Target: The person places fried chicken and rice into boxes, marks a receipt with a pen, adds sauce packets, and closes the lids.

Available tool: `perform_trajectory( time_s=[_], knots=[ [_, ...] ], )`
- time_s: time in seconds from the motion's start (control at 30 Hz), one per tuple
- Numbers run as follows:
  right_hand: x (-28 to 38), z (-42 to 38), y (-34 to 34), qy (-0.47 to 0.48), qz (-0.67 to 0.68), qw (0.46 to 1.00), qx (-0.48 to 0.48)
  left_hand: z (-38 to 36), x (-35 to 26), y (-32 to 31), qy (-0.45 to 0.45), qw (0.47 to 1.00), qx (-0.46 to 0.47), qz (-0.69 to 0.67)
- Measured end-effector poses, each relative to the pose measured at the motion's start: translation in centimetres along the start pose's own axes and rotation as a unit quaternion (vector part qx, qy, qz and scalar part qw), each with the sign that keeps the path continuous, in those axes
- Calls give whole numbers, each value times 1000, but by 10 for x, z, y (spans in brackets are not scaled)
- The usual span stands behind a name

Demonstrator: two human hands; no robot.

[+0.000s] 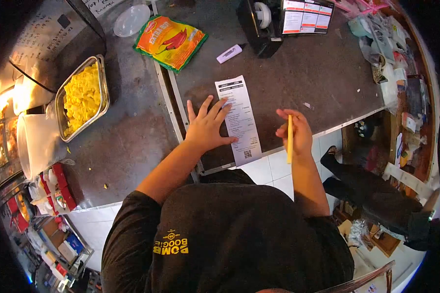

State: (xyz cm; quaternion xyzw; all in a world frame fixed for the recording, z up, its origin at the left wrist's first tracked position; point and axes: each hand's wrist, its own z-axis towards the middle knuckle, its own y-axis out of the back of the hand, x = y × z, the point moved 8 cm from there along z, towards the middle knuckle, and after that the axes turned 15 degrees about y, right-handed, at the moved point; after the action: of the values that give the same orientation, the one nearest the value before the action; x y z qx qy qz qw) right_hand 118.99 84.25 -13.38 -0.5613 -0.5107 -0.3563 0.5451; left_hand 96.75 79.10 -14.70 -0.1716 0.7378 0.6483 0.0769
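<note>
A long printed receipt point(239, 122) with a QR code at its near end lies on the dark tabletop. My left hand point(205, 125) rests flat with its fingers spread, the fingertips and thumb on the receipt's left side. To the right of the paper, my right hand point(298, 132) is raised near the table edge and grips a slim yellow pen point(290, 139). The pen stays apart from the receipt. Beyond the receipt lies a pale purple highlighter point(229, 53).
At the left sits a foil tray point(104, 93) of yellow food. An orange and green chili packet point(171, 41) and a clear plastic lid point(132, 21) lie at the back. A black tape dispenser point(261, 29) stands beside a card display point(308, 17). Another person's legs point(371, 195) show at right.
</note>
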Motion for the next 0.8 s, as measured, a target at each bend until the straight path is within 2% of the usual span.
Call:
perform_trajectory(
  time_s=[0.03,0.07,0.1,0.17,0.23,0.3,0.4,0.43,0.53,0.57,0.67,0.7,0.8],
  knots=[
    [-7,3,-11,-21,145,989,6,1,0,0,3,1000,3,-3],
    [-13,6,-23,-42,288,957,10,1,0,0,6,1000,7,-6],
    [-23,7,-30,-48,268,962,22,2,0,0,6,1000,7,-9],
    [-56,18,-33,6,254,954,158,2,1,-1,6,1000,7,-14],
    [-64,21,-45,43,120,972,196,3,1,-1,6,1000,7,-21],
    [-69,18,-45,59,-139,980,127,3,1,-1,7,1000,11,-18],
    [-44,15,-59,152,-223,955,126,4,2,-1,9,1000,18,-10],
    [-43,15,-59,154,-279,940,125,4,2,0,8,1000,17,-13],
    [-42,11,-65,204,-303,914,176,4,3,-2,8,1000,18,-13],
    [-33,9,-71,279,-287,901,165,5,3,-3,8,1000,19,-11],
    [-36,4,-76,232,-357,885,191,5,4,-3,8,1000,14,-14],
    [-30,0,-85,316,-383,841,215,5,4,-3,8,1000,11,-23],
    [-26,-9,-104,387,-392,780,297,5,5,-2,8,999,2,-39]
  ],
)
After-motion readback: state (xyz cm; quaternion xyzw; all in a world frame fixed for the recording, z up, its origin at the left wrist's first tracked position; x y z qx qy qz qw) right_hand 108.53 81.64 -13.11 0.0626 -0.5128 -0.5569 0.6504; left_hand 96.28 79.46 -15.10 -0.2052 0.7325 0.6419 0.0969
